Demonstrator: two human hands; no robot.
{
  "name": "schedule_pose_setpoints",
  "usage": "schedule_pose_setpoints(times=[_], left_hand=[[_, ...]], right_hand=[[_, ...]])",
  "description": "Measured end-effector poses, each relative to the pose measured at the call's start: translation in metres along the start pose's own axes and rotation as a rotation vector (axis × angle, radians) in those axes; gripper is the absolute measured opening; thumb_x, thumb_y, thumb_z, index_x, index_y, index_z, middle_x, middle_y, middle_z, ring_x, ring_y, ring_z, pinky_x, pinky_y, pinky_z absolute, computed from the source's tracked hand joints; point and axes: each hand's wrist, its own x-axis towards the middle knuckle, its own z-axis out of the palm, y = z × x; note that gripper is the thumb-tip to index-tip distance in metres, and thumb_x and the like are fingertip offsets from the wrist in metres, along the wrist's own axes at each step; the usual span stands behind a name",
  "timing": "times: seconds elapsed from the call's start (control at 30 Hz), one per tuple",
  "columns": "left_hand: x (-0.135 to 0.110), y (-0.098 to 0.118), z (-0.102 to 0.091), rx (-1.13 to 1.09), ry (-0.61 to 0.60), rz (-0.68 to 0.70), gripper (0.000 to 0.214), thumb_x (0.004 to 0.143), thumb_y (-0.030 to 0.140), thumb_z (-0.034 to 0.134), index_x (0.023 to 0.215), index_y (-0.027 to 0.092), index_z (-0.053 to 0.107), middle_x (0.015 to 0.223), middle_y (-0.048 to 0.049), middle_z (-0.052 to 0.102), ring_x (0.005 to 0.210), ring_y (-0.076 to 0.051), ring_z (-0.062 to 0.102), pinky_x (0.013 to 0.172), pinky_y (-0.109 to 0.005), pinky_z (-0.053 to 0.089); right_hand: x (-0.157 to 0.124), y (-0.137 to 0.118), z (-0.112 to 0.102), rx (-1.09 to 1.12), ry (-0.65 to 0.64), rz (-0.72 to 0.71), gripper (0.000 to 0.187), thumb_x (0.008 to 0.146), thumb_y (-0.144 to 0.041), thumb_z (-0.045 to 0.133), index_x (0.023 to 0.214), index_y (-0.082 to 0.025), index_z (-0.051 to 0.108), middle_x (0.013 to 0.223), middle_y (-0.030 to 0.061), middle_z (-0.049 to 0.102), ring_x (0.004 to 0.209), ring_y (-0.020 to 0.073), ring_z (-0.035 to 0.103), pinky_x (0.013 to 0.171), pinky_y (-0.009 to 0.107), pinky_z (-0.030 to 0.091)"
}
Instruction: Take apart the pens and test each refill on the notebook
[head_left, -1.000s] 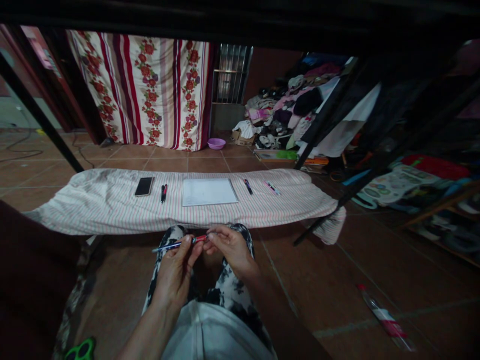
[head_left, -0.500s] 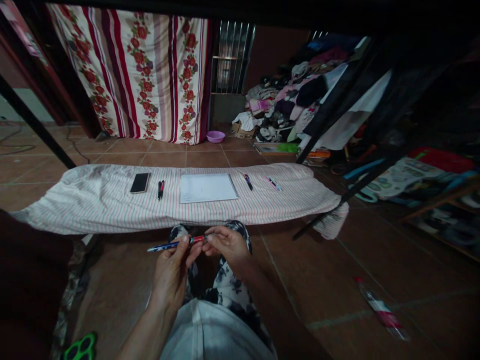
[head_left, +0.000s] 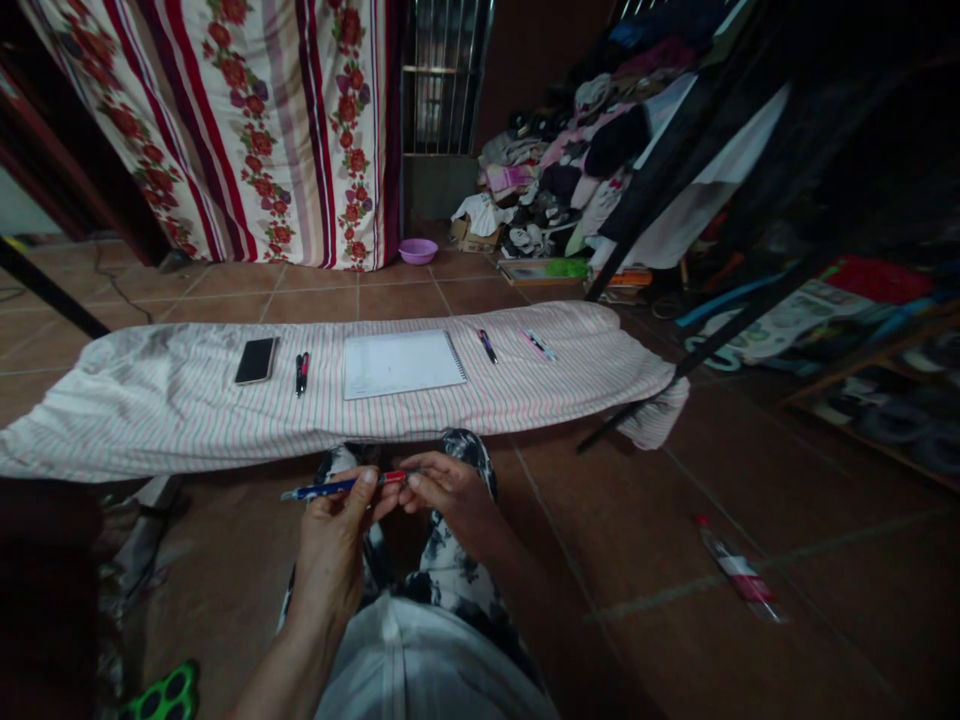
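Note:
A blue pen with a red section (head_left: 322, 490) lies level between my hands, above my knees. My left hand (head_left: 341, 520) is closed round its middle, thumb on top, and the blue end sticks out to the left. At the red end, my right hand (head_left: 442, 492) pinches the pen between thumb and fingers; the very tip is hidden there. Beyond my knees, a spiral notebook (head_left: 403, 364) lies open on the striped cloth (head_left: 202, 420). Left of it are dark pens (head_left: 301, 374) and a phone (head_left: 256, 360). On its right lie another pen (head_left: 487, 346) and pastel pens (head_left: 538, 345).
A plastic bottle (head_left: 742, 575) lies on the tiled floor at the right. Black metal bars (head_left: 630, 412) slant past the cloth's right end. Behind it stand a purple basin (head_left: 418, 251), a heap of clothes (head_left: 562, 165) and a flowered curtain (head_left: 262, 130). A green object (head_left: 165, 695) is at lower left.
The view has shifted, so the cloth and the things on it sit slightly further left and higher. Both hands keep the same hold on the pen.

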Motion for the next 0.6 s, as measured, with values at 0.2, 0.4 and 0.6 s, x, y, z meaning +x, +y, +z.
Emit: schedule_pose_setpoints(times=[0.2, 0.4, 0.6], left_hand=[[0.0025, -0.0010, 0.0024, 0.123, -0.030, 0.099, 0.029, 0.060, 0.030, 0.076, 0.076, 0.011, 0.062, 0.065, -0.0042, 0.068, 0.064, -0.019, 0.067, 0.059, -0.026, 0.056], [0.0039, -0.0040, 0.0045, 0.168, -0.039, 0.117, 0.028, 0.062, 0.032, 0.075, 0.077, 0.012, 0.062, 0.065, -0.0043, 0.068, 0.064, -0.020, 0.067, 0.058, -0.026, 0.055], [0.0068, -0.0079, 0.0072, 0.146, -0.016, 0.085, 0.030, 0.059, 0.032, 0.077, 0.076, 0.012, 0.062, 0.065, -0.0041, 0.068, 0.063, -0.017, 0.067, 0.061, -0.025, 0.055]], right_hand=[[0.0010, 0.0048, -0.0016, 0.153, -0.047, 0.009, 0.029, 0.068, -0.034, 0.070, 0.088, -0.016, 0.062, 0.074, 0.0009, 0.067, 0.060, 0.0090, 0.062, 0.060, 0.022, 0.050], [-0.0011, 0.0063, -0.0049, 0.212, -0.051, 0.020, 0.029, 0.068, -0.034, 0.071, 0.089, -0.016, 0.063, 0.079, 0.0020, 0.067, 0.064, 0.0102, 0.063, 0.060, 0.022, 0.050], [-0.0014, 0.0086, -0.0078, 0.241, -0.035, -0.005, 0.026, 0.070, -0.035, 0.069, 0.088, -0.016, 0.065, 0.076, 0.0011, 0.067, 0.066, 0.0096, 0.062, 0.061, 0.021, 0.049]])
